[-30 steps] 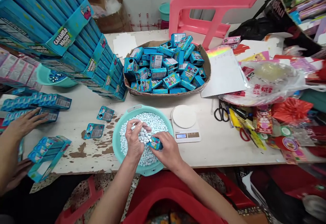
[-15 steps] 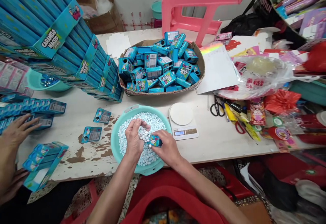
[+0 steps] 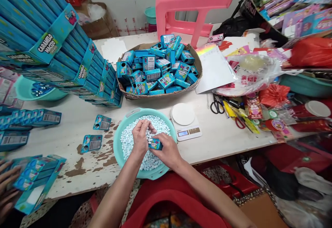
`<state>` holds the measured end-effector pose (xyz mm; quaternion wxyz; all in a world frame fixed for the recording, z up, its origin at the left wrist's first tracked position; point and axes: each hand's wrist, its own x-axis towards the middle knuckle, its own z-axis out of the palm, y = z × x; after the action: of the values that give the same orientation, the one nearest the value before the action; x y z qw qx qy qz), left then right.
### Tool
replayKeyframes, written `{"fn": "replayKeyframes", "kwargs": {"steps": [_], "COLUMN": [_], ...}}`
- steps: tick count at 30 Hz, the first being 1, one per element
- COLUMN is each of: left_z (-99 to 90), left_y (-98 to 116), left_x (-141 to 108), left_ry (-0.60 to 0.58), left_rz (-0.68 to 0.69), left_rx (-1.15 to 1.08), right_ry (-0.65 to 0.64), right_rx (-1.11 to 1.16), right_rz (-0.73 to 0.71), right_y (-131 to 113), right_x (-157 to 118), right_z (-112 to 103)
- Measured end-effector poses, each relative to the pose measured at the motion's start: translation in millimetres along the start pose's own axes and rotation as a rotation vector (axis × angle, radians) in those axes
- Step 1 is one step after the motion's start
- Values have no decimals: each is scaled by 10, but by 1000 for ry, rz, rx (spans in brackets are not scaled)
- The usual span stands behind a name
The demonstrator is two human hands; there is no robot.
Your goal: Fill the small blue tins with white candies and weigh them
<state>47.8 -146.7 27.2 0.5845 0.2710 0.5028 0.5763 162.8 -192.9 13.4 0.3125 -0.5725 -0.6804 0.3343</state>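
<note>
Over a turquoise basin (image 3: 119, 145) full of small pale candies (image 3: 128, 136), my left hand (image 3: 140, 137) is closed around some of the candies, its fingertips near the opening of a small box. That blue box (image 3: 155, 144) is gripped between the thumb and fingers of my right hand (image 3: 168, 151), low over the basin. A white scale (image 3: 188, 131) with a round plate stands right of the basin. Two small blue boxes (image 3: 91, 143) lie on the table to the left.
Behind the basin, a cardboard tray (image 3: 160, 94) holds several blue boxes. Tall stacked display cartons (image 3: 83, 70) rise at left. Another person's hand (image 3: 7, 183) is by an open carton (image 3: 49, 183). Scissors (image 3: 217, 105) and a plastic bag (image 3: 249, 77) lie right.
My left fingers have drawn closer together, and fewer candies show in them. The other person's hand has moved from the row of boxes down to the open carton. The view has shifted slightly.
</note>
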Motion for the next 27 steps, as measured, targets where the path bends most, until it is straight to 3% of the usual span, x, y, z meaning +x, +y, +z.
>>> {"fn": "replayKeyframes", "kwargs": {"steps": [4, 9, 13, 17, 20, 23, 25, 27], "left_z": [-5, 73, 176, 42, -292, -586, -640, -590], "left_y": [26, 60, 125, 164, -45, -477, -768, -969], "left_x": [9, -25, -68, 15, 183, 320, 348, 337], "left_ry": [-35, 36, -24, 67, 215, 186, 160, 145], "left_rz": [-14, 41, -6, 135, 242, 259, 257, 215], "left_rx": [29, 6, 4, 19, 319, 943, 1249, 1376], "right_ry": [85, 72, 60, 47, 88, 111, 118, 129], "right_rx": [-8, 15, 96, 222, 295, 321, 338, 345], "right_rz": [18, -1, 21, -8, -2, 32, 42, 44], "right_y": [-63, -65, -19, -3, 26, 92, 144, 189], "right_x": [-5, 29, 76, 83, 51, 33, 29, 22], "right_z": [10, -40, -106, -248, -368, -436, -448, -436]}}
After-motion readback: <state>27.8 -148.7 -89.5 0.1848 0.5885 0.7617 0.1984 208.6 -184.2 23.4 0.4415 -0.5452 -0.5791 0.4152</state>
